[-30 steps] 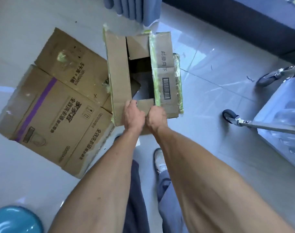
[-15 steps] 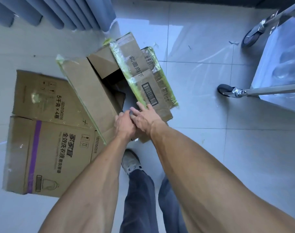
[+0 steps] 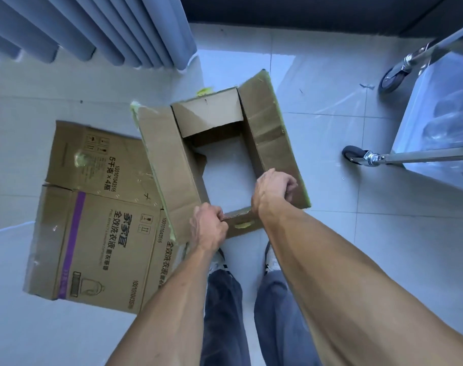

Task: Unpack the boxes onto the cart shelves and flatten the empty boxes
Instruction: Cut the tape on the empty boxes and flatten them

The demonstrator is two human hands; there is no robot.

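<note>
An empty brown cardboard box [image 3: 169, 165] with green tape on its edges is held open above the floor; both ends are open and the floor tiles show through it. My left hand [image 3: 208, 231] grips the near edge of the box at its left corner. My right hand [image 3: 274, 188] grips the right wall near the front corner. A flattened box [image 3: 98, 233] with a purple stripe and printed text lies on the floor to the left.
The metal cart [image 3: 441, 122] with caster wheels [image 3: 350, 153] stands at the right edge. Grey curtain folds [image 3: 93, 30] hang at the upper left. My legs and shoes are below the box, on a glossy tiled floor [image 3: 383, 260].
The box has swung round and opened into a square tube. My hands have moved apart, the right one shifting onto the right wall. The view has tilted further down.
</note>
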